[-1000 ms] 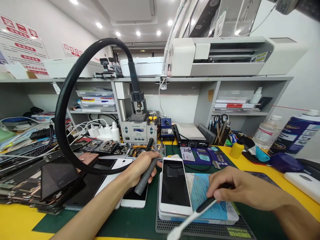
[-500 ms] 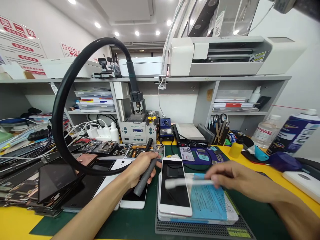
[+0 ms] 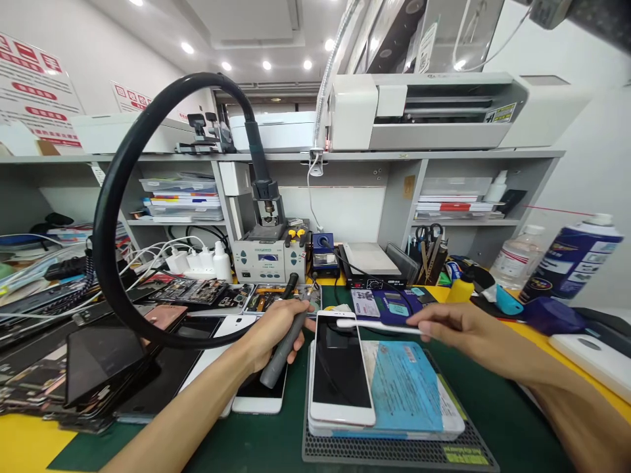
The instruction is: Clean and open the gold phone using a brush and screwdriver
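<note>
I am operating from the head view, checking left to right. The left hand (image 3: 273, 332) is staying wrapped around the gray handle (image 3: 284, 351), fingers closed on it, near the upper left edge of the white-framed phone (image 3: 342, 378). The phone is lying screen up on a blue-and-white pack (image 3: 409, 387). The white brush-like tool (image 3: 384, 325) is now crossing the phone's top end, having shifted up from mid-screen; I am judging that the work is centering there. I am not able to tell whether its head is touching. The right hand (image 3: 453, 325) is pinching the tool between thumb and fingers.

Stacked phone parts (image 3: 29, 374) are filling the left side. The black hose (image 3: 106, 236) is looping toward the left hand and, in my judgement, restricting its travel. A second white phone (image 3: 259, 402) is lying below the handle. A yellow bottle (image 3: 461, 289) is standing beyond the right hand.
</note>
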The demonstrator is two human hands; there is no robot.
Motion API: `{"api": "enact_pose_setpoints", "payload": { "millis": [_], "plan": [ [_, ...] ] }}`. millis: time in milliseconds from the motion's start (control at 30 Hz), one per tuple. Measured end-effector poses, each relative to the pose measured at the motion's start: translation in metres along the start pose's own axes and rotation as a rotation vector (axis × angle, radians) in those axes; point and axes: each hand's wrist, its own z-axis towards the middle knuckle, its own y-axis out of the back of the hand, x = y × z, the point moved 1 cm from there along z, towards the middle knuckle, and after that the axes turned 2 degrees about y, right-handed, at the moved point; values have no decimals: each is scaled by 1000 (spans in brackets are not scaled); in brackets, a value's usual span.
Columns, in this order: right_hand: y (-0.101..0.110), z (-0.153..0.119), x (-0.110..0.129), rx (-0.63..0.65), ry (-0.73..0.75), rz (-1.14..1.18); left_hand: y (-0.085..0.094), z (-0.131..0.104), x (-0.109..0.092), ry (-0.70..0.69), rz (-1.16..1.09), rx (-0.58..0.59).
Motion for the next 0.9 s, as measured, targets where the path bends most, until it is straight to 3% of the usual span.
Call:
{"api": "enact_pose_setpoints", "payload": {
  "millis": [133, 167, 267, 300, 400, 433, 567, 700, 733, 833, 900],
  "plan": [
    [-1, -3, 0, 326, 65, 133, -1, 0, 0, 4, 2, -3],
    [-1, -3, 0, 300, 65, 152, -1, 0, -1, 5, 3, -5],
    [2, -1, 2, 59, 26, 90, -2, 0, -2, 6, 6, -14],
    [2, -1, 2, 65, 14, 81, -2, 1, -2, 5, 6, -16],
    [1, -1, 0, 296, 34, 152, -2, 1, -2, 5, 5, -14],
    [1, -1, -2, 311, 35, 172, -2, 0, -2, 5, 5, -13],
    [5, -1, -7, 57, 13, 121, -3, -1, -1, 6, 5, -14],
    [3, -7, -6, 352, 69, 249, -3, -2, -2, 8, 5, -16],
    [4, -7, -6, 347, 70, 271, -3, -2, -2, 8, 6, -16],
    [6, -6, -4, 142, 14, 191, -2, -2, -3, 6, 8, -19],
    [6, -4, -2, 155, -14, 108, -2, -2, -2, 5, 8, -17]
  ]
}}
